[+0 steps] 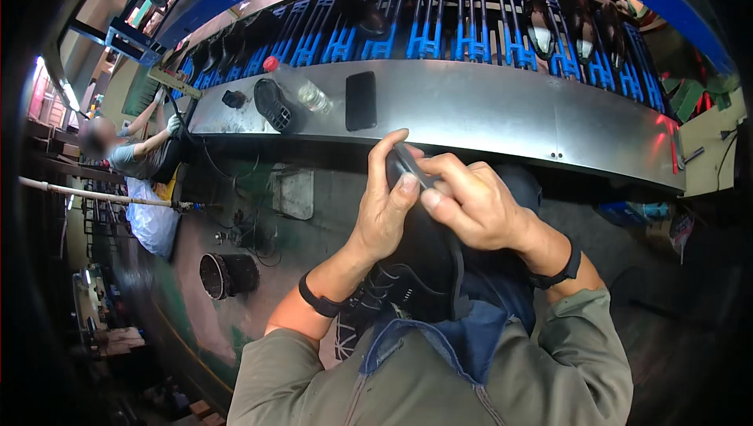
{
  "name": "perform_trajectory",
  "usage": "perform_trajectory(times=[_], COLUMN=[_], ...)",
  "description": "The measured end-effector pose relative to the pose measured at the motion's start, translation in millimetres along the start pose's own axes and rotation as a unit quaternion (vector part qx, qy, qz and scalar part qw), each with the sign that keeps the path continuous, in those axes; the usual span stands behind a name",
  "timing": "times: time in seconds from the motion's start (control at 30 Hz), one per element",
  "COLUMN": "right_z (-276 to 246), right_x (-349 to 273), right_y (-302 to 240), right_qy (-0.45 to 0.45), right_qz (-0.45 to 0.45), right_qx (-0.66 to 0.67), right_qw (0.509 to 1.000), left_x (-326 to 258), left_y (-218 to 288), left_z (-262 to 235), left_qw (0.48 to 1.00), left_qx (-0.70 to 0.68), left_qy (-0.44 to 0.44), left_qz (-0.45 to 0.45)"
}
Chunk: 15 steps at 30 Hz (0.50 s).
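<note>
A black lace-up shoe (423, 257) stands toe up in front of my chest, its laces low on the left and its sole edge toward the right. My left hand (383, 208) is closed round the toe end, thumb on the near side and forefinger at the tip. With fingers curled, my right hand (477, 205) pinches the sole edge by the toe. A grey glossy strip of the edge shows between the two thumbs. Whether the right fingers also hold something small is hidden. Dark cloth and blue cloth lie beneath the shoe.
Beyond my hands runs a metal ledge (471, 104) bearing a black phone (361, 101), a clear bottle (312, 96) and a shoe sole (273, 106). Behind it, blue racks (427, 30) carry several dark shoes. A black bucket (227, 275) stands on the floor; a co-worker (137, 147) is at far left.
</note>
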State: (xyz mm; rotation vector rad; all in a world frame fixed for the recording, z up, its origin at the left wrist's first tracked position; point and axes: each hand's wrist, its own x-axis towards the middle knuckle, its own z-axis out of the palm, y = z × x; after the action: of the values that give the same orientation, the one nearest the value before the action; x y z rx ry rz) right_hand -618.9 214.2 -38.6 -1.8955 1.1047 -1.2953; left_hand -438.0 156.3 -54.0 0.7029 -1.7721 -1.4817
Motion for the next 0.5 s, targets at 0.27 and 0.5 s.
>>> perform_trajectory(times=[0.27, 0.5], right_z=[12.4, 45.5], right_x=[-30.4, -41.6], right_y=[3.9, -2.4], right_qy=[-0.068, -0.006], right_qz=[0.064, 0.055], right_qx=[-0.017, -0.172], right_qw=[0.995, 0.984], left_x=[-2.5, -5.5], left_y=[-29.1, -58.7], left_z=[-14.5, -14.2], left_qw=[0.997, 0.973], left_qx=[-0.016, -0.125], left_qy=[0.043, 0.091], left_qz=[-0.069, -0.172])
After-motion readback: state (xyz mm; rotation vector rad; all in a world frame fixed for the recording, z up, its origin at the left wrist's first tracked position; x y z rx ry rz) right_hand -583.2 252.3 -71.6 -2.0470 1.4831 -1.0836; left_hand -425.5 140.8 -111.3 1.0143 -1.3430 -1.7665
